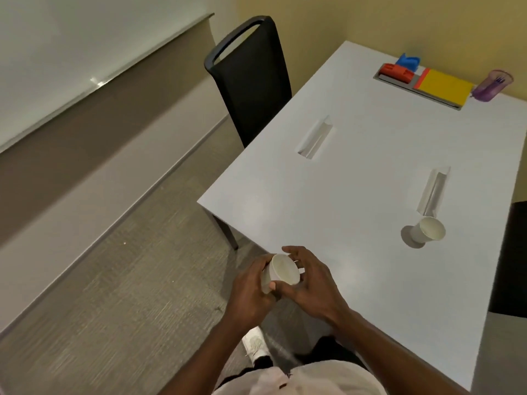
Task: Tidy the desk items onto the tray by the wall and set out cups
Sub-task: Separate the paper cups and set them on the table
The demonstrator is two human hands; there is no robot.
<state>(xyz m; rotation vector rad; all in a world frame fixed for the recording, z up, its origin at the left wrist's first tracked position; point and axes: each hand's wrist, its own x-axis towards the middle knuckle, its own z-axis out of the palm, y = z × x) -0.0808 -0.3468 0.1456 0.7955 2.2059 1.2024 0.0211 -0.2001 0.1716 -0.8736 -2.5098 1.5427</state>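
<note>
A white paper cup [281, 270] is held between both hands just over the near left edge of the white table [356, 172]. My left hand [249, 289] wraps its side from the left. My right hand [309, 283] grips its rim from the right. A second white paper cup [427, 230] stands upright on the table at the right. By the far wall lies a grey tray [399, 82] carrying a yellow notebook [445, 86] and a red item [396, 72], with a blue item [409, 61] behind it.
A purple transparent pen holder [492, 85] stands right of the tray. A black chair [251, 81] is at the table's far left side, and a dark chair [510, 260] at the right edge. Carpet floor lies to the left.
</note>
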